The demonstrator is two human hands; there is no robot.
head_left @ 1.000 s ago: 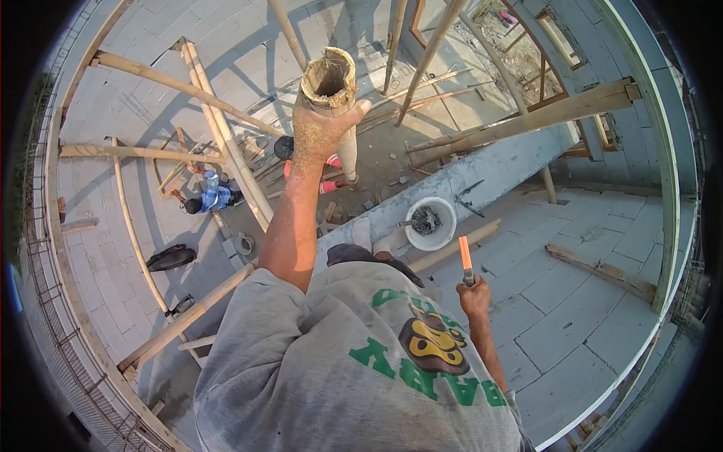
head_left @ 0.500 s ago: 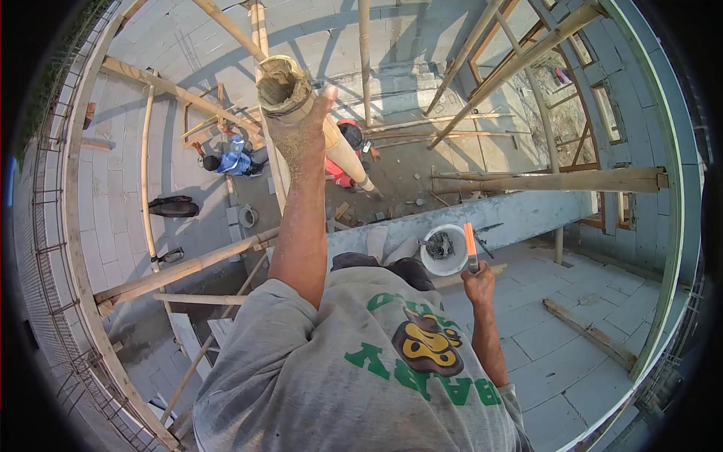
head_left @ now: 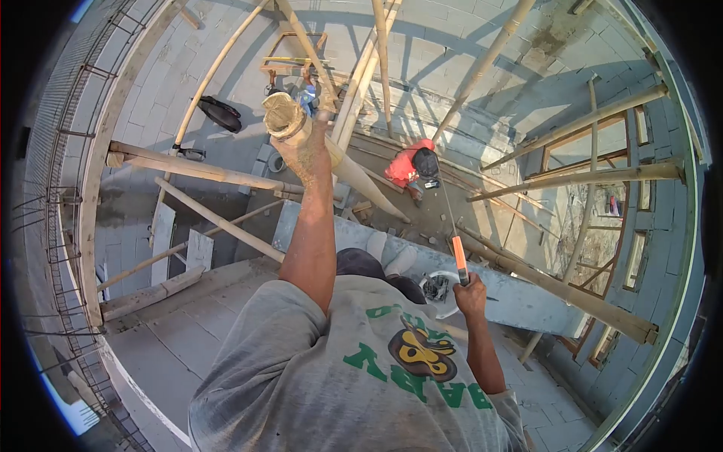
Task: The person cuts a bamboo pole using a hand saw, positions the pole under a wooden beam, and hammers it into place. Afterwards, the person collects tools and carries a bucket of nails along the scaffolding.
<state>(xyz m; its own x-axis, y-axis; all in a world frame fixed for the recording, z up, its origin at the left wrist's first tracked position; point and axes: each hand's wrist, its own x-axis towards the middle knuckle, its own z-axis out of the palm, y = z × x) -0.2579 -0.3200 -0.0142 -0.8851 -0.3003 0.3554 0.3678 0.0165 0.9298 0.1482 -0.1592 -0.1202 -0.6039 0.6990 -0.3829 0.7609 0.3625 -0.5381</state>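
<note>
My left hand (head_left: 307, 151), coated with dried mortar, is closed round the upper end of a thick bamboo pole (head_left: 361, 181), just below its hollow, mortar-smeared mouth. Lower right, my right hand (head_left: 471, 296) grips a hand tool with an orange part (head_left: 459, 252) pointing away from me. Its far end is hard to make out. Beside that hand, a white bucket (head_left: 446, 307) holds grey mortar and is partly hidden by the hand and my body. Both of my feet are on a grey plank (head_left: 512, 294).
Far below, a co-worker in red (head_left: 410, 164) crouches, and another in blue (head_left: 307, 96) is near a wooden frame (head_left: 292, 47). Bamboo poles (head_left: 587, 179) cross on several sides. Block walls (head_left: 188, 331) surround the space, with rebar (head_left: 68, 226) at the left.
The view has turned, so the walls, poles and co-workers appear shifted and rotated. My left hand remains on the pole; my right hand, still with the tool, appears slightly lower and nearer the bucket.
</note>
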